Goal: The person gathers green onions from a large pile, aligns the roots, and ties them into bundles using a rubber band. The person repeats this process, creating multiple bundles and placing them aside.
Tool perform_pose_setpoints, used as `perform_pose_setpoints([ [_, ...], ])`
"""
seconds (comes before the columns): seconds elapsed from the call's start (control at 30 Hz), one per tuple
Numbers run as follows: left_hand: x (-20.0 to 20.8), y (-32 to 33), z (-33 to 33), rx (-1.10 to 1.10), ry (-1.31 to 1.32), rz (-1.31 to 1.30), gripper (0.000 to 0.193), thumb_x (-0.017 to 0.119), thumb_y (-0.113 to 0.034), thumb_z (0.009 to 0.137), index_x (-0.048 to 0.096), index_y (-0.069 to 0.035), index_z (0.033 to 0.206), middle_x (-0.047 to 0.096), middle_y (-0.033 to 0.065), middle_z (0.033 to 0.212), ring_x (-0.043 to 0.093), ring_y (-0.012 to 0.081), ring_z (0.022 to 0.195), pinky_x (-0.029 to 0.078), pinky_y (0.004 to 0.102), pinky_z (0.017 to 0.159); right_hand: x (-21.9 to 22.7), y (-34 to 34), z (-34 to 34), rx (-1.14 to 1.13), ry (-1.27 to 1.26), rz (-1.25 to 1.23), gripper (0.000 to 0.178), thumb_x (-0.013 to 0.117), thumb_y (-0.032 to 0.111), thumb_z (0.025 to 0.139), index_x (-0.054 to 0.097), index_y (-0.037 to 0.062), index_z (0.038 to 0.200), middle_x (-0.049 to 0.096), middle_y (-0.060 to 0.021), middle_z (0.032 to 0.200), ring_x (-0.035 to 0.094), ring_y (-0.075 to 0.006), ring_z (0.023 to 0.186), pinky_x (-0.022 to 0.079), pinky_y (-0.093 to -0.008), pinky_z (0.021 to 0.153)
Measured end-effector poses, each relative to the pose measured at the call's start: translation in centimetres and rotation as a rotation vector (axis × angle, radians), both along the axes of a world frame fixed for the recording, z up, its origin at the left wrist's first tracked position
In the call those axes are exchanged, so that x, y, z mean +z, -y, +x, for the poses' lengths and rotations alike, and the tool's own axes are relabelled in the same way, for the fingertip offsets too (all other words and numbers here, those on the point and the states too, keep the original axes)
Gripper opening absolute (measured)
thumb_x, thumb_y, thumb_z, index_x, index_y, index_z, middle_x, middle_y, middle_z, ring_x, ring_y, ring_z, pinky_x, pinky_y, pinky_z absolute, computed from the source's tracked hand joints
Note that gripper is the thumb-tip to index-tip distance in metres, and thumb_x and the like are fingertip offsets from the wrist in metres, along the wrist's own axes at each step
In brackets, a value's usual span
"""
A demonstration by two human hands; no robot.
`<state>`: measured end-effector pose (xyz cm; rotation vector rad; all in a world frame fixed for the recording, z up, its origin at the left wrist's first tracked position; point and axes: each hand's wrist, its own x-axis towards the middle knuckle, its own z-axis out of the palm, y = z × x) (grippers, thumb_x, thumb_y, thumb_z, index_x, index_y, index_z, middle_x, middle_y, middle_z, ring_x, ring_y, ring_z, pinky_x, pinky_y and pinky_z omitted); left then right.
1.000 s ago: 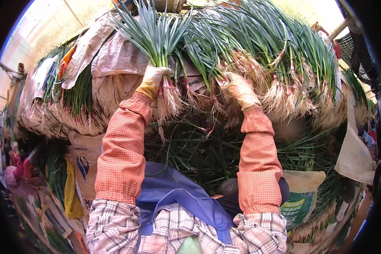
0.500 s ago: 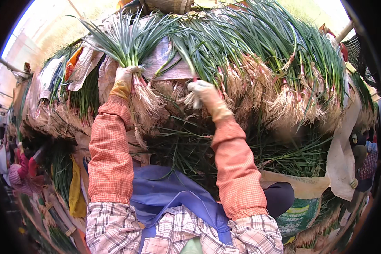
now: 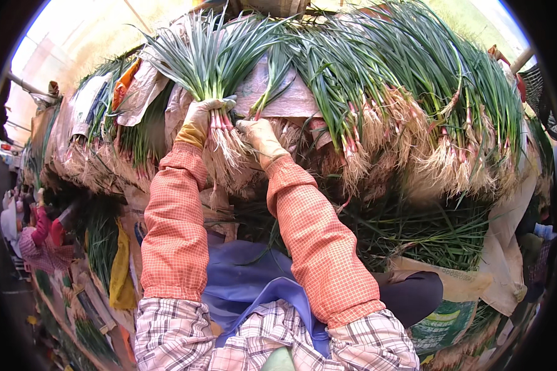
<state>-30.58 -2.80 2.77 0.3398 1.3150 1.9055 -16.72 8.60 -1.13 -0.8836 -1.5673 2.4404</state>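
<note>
My left hand (image 3: 204,117), in a pale, yellow-cuffed work glove, is closed round the stems of a bunch of green garlic (image 3: 216,68). Its long green leaves fan upward, and pinkish stem bases with pale stringy roots (image 3: 224,154) hang below the glove. Just beside it, my gloved right hand (image 3: 260,137) pinches a few more green garlic stalks (image 3: 269,86) near their lower ends. The right fingertips are partly hidden behind the glove. A whitish woven sheet (image 3: 300,102) lies behind these stalks.
A thick row of green garlic (image 3: 408,93) covers the heap to the right, roots toward me. Loose leafy stalks (image 3: 427,226) lie below it. A blue apron (image 3: 244,272) covers my lap. At the far left is another person (image 3: 43,244) in pink.
My right hand has moved left, bringing stalks close to the bunch in my left hand. The view has shifted slightly, and my left hand keeps its hold.
</note>
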Motion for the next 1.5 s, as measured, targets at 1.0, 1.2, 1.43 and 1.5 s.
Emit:
perform_pose_setpoints([
  [1.0,0.8,0.6,27.2,-0.006,0.162,0.113,0.019,0.06,-0.005,0.081,0.062,0.007,0.095,0.068,0.015,0.086,0.067,0.0229,0.075,0.055,0.0332,0.074,-1.2,-0.8,25.5,0.391,0.05,1.448,0.017,0.054,0.016,0.085,0.056,0.0047,0.097,0.063,-0.02,0.071,0.064,-0.0396,0.069,0.048,-0.0489,0.056],
  [1.2,0.3,2.2,26.6,-0.187,0.136,0.072,0.043,0.054,-0.022,0.087,0.061,0.014,0.108,0.065,0.0231,0.066,0.063,0.0238,0.047,0.054,0.0266,0.047,-0.2,-6.3,25.6,0.126,-0.09,0.15,0.045,0.055,0.046,0.089,0.056,0.0055,0.107,0.067,-0.0085,0.08,0.057,-0.0092,0.051,0.041,-0.0202,0.046],
  [1.43,0.9,2.8,27.1,-0.23,0.275,0.018,0.023,0.061,-0.005,0.08,0.06,0.008,0.099,0.066,0.0198,0.086,0.067,0.028,0.069,0.057,0.0342,0.06,2.2,-5.6,17.6,-0.083,-0.128,-0.021,0.018,0.066,0.015,0.085,0.06,0.0019,0.096,0.061,-0.0027,0.074,0.05,-0.0094,0.044,0.042,-0.0228,0.042],
  [1.5,1.1,3.7,27.4,-0.042,0.264,-0.018,0.021,0.062,-0.002,0.079,0.06,0.006,0.098,0.065,0.0172,0.084,0.068,0.0274,0.072,0.058,0.0376,0.064,2.3,-5.5,18.1,-0.13,-0.09,0.011,0.015,0.065,0.014,0.086,0.06,0.0034,0.095,0.059,-0.0014,0.071,0.051,-0.009,0.045,0.042,-0.0231,0.043],
])
